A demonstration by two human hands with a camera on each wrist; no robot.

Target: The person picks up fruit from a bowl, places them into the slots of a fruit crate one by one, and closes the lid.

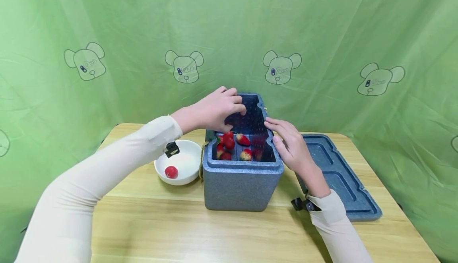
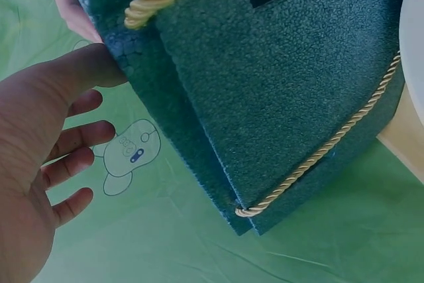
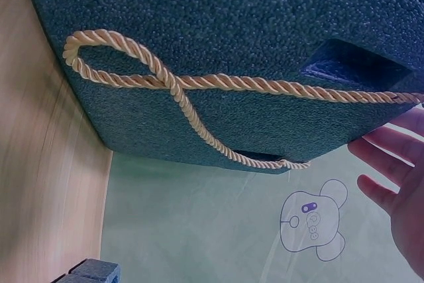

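Note:
A grey foam cooler box (image 1: 243, 189) stands uncovered on the table, with several strawberries (image 1: 243, 139) and a smooth round red fruit (image 1: 229, 144) inside. Over its left rim reaches my left hand (image 1: 218, 110), fingers spread and slightly bent, nothing seen between them; the thumb is just above the red fruit. In the left wrist view the left hand (image 2: 40, 137) is by the box's rim. My right hand (image 1: 291, 144) rests on the right rim with its fingers extended. The right wrist view shows the right hand (image 3: 404, 177) against the box's side, partly cut off.
Left of the box, a white bowl (image 1: 191, 151) holds one round red piece (image 1: 171, 172). The box's grey lid (image 1: 340, 179) lies on the table (image 1: 161, 223) at the right. Gold rope handles (image 3: 225, 83) hang along the box's sides. A green curtain (image 1: 229, 24) stands behind.

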